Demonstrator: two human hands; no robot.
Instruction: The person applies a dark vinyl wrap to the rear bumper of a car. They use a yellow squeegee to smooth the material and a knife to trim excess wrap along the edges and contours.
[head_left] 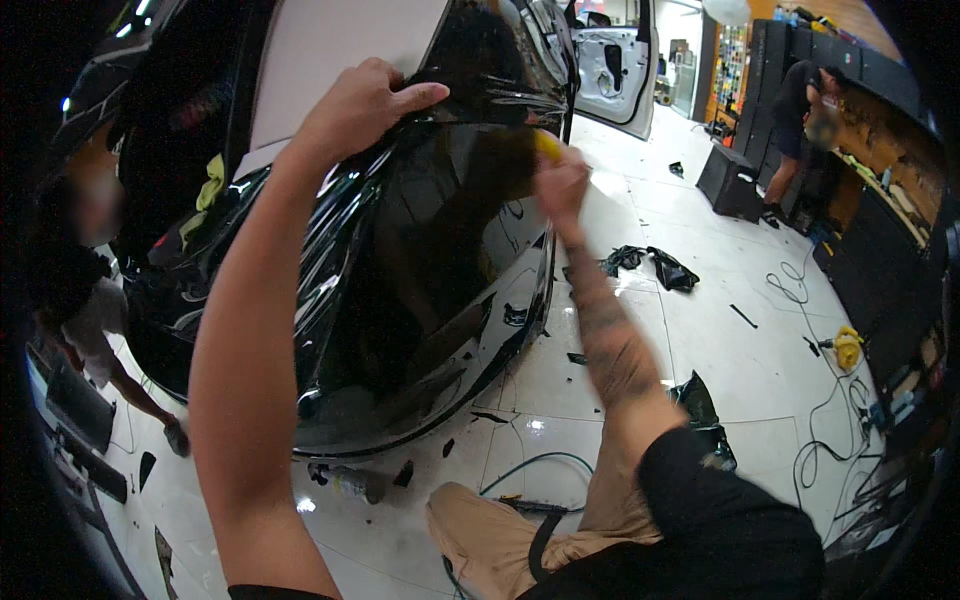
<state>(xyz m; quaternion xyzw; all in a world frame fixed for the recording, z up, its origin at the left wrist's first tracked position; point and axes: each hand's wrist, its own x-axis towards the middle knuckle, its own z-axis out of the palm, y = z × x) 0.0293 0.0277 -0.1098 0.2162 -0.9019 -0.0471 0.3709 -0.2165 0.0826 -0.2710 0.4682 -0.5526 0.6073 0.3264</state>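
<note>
My left hand (365, 110) is closed at the upper edge of a glossy black film (330, 290), its thumb stuck out to the right and the other fingers partly hidden. Wrinkles in the film run downward from that hand. Farther right, my right hand (562, 188) grips a small yellow squeegee (547, 145), blurred and mostly covered by the fingers, against the film. Beneath lies the curved dark body of a car (430, 270), whose lower edge bends round close to the floor. A pale flat panel (335, 60) lies behind my left hand.
Black film scraps (672, 270) and a clear bottle (355, 484) lie on the white tiles. A green hose (540, 457) curls near my knees. Cables and a yellow power tool (847, 347) are at right. People stand at left and far right; an open car door (612, 75) is beyond.
</note>
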